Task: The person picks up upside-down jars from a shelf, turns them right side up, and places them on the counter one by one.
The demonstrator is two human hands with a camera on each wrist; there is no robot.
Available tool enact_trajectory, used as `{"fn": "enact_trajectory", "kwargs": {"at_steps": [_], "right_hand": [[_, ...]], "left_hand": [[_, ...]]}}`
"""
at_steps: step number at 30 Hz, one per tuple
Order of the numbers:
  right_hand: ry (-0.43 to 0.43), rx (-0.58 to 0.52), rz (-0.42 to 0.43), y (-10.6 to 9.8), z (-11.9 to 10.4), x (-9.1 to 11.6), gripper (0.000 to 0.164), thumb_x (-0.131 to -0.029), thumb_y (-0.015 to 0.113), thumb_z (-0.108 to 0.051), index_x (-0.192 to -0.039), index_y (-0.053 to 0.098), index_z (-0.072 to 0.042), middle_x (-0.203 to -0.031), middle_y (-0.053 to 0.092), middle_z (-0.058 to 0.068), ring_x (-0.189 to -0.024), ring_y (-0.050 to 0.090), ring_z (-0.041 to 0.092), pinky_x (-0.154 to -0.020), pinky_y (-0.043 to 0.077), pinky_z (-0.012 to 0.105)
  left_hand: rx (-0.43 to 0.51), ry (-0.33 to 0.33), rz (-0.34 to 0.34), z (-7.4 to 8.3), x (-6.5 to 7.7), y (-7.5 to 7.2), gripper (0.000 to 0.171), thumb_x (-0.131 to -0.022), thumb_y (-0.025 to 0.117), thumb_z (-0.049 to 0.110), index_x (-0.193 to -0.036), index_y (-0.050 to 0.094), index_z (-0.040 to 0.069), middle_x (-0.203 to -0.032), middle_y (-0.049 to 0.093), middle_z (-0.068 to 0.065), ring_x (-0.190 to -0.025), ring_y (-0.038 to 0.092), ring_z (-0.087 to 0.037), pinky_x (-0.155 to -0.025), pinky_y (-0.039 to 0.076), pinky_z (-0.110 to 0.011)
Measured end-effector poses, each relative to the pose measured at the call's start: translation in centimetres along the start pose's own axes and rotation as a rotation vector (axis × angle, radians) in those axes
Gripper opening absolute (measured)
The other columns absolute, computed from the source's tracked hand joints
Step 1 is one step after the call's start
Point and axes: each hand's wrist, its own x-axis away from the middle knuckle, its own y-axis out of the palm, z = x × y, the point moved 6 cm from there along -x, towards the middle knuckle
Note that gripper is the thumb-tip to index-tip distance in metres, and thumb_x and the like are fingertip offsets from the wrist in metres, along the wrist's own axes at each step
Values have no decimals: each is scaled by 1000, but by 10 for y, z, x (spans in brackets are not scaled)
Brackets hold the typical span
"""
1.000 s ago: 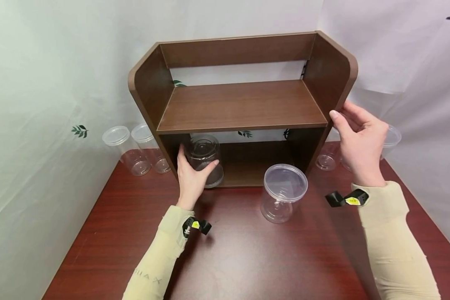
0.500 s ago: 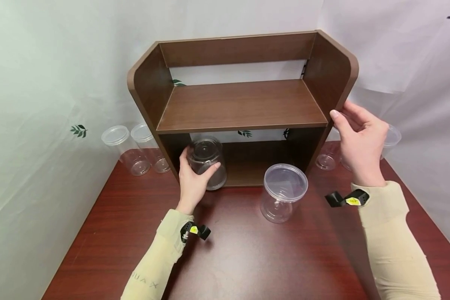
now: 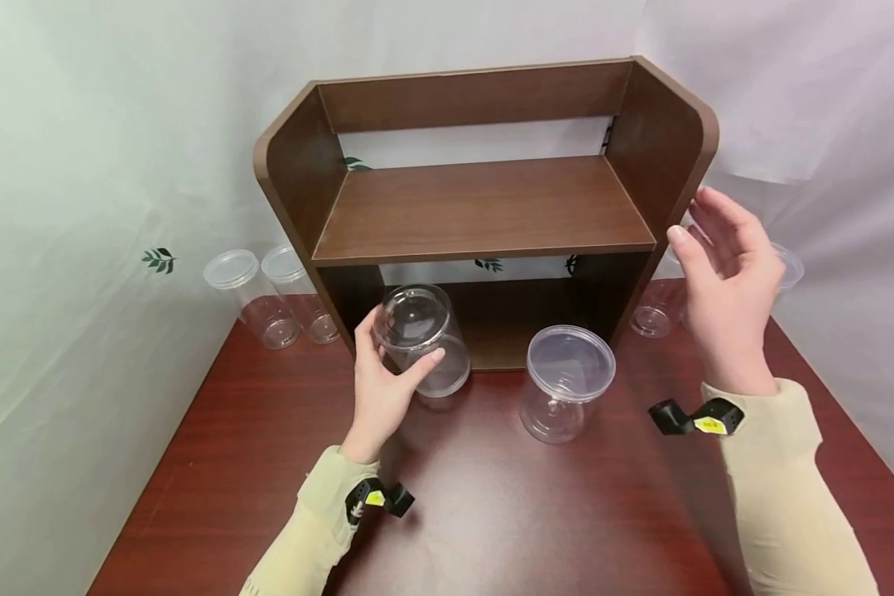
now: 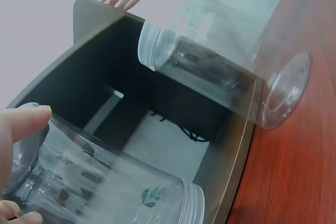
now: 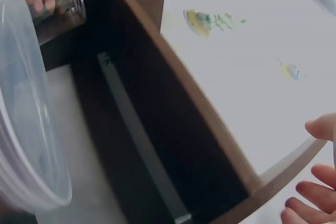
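Note:
My left hand (image 3: pixel 383 397) grips a clear plastic jar (image 3: pixel 423 319) by its side, thumb in front and fingers round the left. The jar is upside down and tilted, just in front of the lower compartment of a brown wooden shelf (image 3: pixel 484 211). In the left wrist view its ribbed lid end (image 4: pixel 193 203) points away from the hand. My right hand (image 3: pixel 737 290) holds nothing; its fingers are loosely bent beside the shelf's right side panel (image 3: pixel 663 149). A second clear jar (image 3: pixel 566 372), lid up, stands on the table in front of the shelf.
Two tall clear jars (image 3: pixel 264 302) with lids stand left of the shelf on the reddish-brown table (image 3: pixel 492 513). More clear jars (image 3: pixel 651 310) stand at its right, partly hidden by my right hand. White sheeting (image 3: pixel 119 124) hangs behind and at the sides.
My left hand has drawn the jar out of the lower compartment, forward and to the right, tilting it. My right hand has let go of the shelf's right side panel and loosened its fingers.

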Motion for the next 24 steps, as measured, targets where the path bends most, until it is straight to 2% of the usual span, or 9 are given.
{"fn": "enact_trajectory", "kwargs": {"at_steps": [3,5,9,12,14,20,24], "right_hand": [[-28,-54,4,4,-13,10,44,-85,76,6,-127,68,0,-134,63,17,-127,56,27,-113,39,34],[-54,-93,-9,7,-22,17,44,-84,74,8,-127,67,2,-134,62,20,-128,55,29,-114,38,35],[-89,-162,-66,18,-34,33,43,-83,71,12,-126,66,7,-131,63,24,-126,57,32,-113,39,38],[-96,-203,-140,27,-40,45,44,-84,68,15,-127,63,9,-130,63,25,-126,57,33,-113,40,39],[-106,-213,-199,33,-42,53,45,-84,66,17,-128,62,11,-131,62,26,-127,56,34,-112,40,39],[-108,-266,-389,59,-40,84,48,-84,66,20,-131,55,16,-136,57,31,-131,51,40,-113,39,43],[-109,-241,-530,77,-38,106,55,-85,74,13,-135,52,17,-139,53,33,-133,48,42,-115,35,47]], "left_hand": [[33,16,-14,20,5,-2,83,-77,86,-2,-144,38,-6,-141,51,-19,-131,50,-25,-112,36,-51],[53,33,-22,24,7,-4,82,-76,86,-4,-143,38,-7,-140,52,-18,-132,50,-25,-113,35,-49],[86,42,-55,14,11,-9,86,-73,88,-4,-144,38,-1,-141,53,-11,-132,50,-21,-116,34,-42],[137,23,-89,3,13,-13,90,-73,89,-5,-146,38,4,-144,53,-6,-134,50,-18,-116,35,-37],[191,22,-114,2,15,-16,90,-72,88,-8,-145,38,5,-146,52,-6,-135,50,-20,-115,36,-36],[382,108,-227,12,12,-24,83,-71,85,-14,-138,38,-4,-146,49,-24,-133,50,-36,-112,40,-45],[489,127,-290,15,7,-31,76,-73,86,-10,-133,40,-4,-145,49,-27,-129,54,-35,-107,46,-42]]}}
